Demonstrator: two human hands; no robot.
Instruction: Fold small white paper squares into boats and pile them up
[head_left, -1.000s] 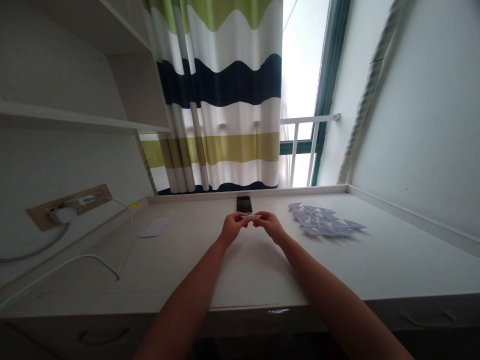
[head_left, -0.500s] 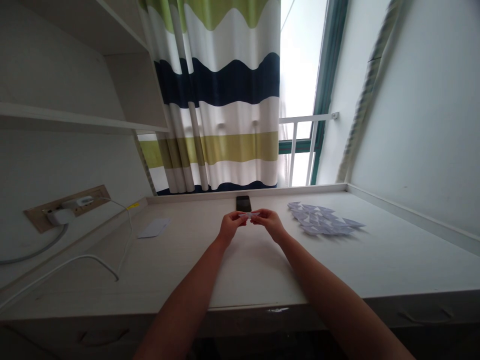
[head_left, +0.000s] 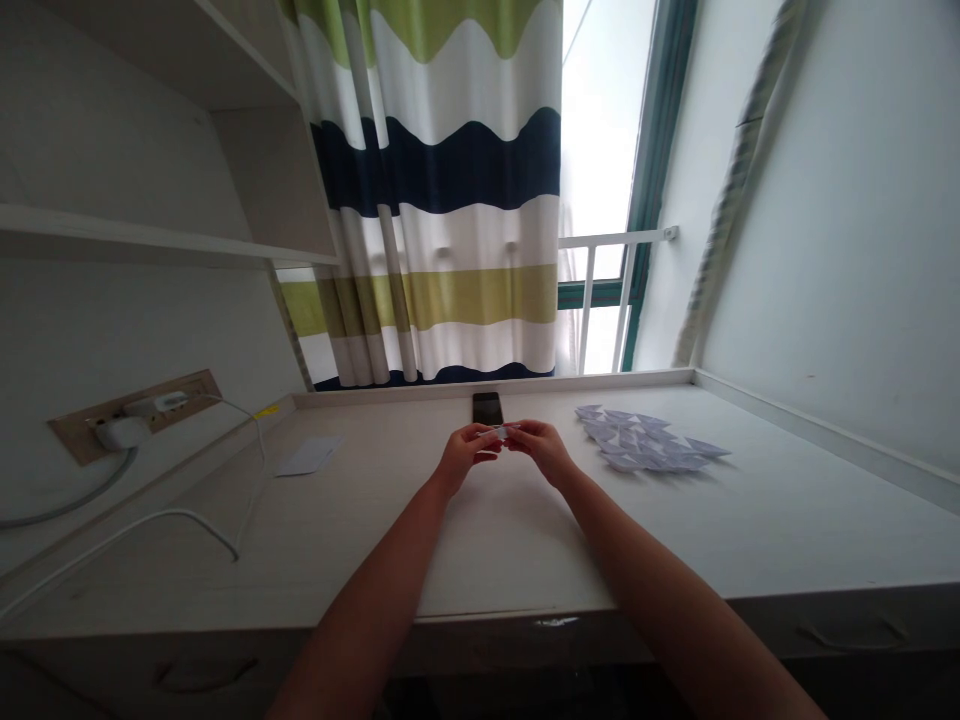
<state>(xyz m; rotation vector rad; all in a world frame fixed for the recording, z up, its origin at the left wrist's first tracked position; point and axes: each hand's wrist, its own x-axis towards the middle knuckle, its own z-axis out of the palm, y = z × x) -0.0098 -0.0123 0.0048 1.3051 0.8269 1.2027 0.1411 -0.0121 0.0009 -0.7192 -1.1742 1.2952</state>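
Both my hands meet over the middle of the desk, around a small folded piece of white paper (head_left: 502, 432). My left hand (head_left: 465, 452) pinches its left end between thumb and fingers. The right end is pinched in my right hand (head_left: 541, 447). Fingers cover most of the paper, so its exact shape is hard to make out. Just beyond my fingertips lies a dark phone (head_left: 487, 407). To the right of my right hand, several folded white paper pieces (head_left: 641, 440) with pointed ends lie in a spread-out group.
A few flat white paper sheets (head_left: 307, 456) lie on the desk (head_left: 510, 560) at left. A white cable (head_left: 187, 515) runs from the wall socket (head_left: 135, 415) across the left side. A low rim (head_left: 600, 379) edges the back, below a striped curtain (head_left: 465, 160).
My fingers have shifted slightly on the folded paper, and less of it shows between them. The paper group, the sheets and the phone lie where they were.
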